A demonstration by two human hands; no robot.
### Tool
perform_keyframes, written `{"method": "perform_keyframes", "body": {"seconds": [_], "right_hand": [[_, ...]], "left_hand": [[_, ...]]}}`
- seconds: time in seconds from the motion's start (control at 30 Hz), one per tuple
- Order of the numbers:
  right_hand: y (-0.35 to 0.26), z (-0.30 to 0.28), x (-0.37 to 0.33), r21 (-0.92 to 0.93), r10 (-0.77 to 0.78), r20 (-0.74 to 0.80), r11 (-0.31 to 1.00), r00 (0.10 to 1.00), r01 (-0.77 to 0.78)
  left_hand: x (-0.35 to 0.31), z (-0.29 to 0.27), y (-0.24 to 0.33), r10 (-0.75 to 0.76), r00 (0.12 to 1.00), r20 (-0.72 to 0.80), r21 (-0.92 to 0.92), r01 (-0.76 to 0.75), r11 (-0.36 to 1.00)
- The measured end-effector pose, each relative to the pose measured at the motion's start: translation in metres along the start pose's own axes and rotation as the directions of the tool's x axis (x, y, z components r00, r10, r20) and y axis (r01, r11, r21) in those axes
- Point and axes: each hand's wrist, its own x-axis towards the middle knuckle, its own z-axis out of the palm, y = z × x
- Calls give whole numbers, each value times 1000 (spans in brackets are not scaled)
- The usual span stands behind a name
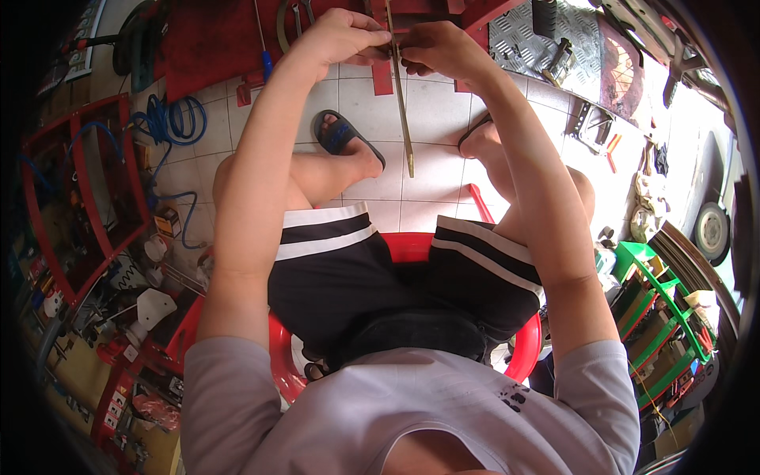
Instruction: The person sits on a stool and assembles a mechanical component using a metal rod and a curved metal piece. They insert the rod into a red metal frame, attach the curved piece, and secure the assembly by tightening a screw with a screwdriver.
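Observation:
A long, thin brass-coloured strip (404, 119), possibly a chain, runs from the top edge of the view down between my knees. My left hand (342, 38) comes to its left side near the top, thumb and fingers pinched together. From the other side my right hand (445, 52) meets the strip with its fingers curled in. Both sets of fingertips almost touch across it, and what lies right between them is too small to make out. Behind my hands is a red frame or stand (383, 77).
A blue-handled screwdriver (267, 63) and wrenches (297, 20) lie on the red surface at the upper left. Coiled blue hose (178, 120) rests on the tiles by a red rack (83, 190). A metal checker plate (514, 36) is upper right, a green shelf (661, 297) lower right.

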Motion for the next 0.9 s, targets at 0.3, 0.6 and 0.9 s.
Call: {"method": "perform_keyframes", "body": {"seconds": [0.3, 0.6, 0.9], "right_hand": [[1, 1, 1, -27, -30, 4, 999, 1000, 30], [3, 0, 2, 2, -26, -9, 1000, 1000, 26], [3, 2, 2, 18, -34, -29, 999, 999, 35]], "left_hand": [[4, -3, -4, 24, 989, -145, 153, -2, 988], [11, 8, -11, 102, 975, -199, 204, -60, 977], [20, 5, -24, 242, 945, -219, 406, -137, 904]]}}
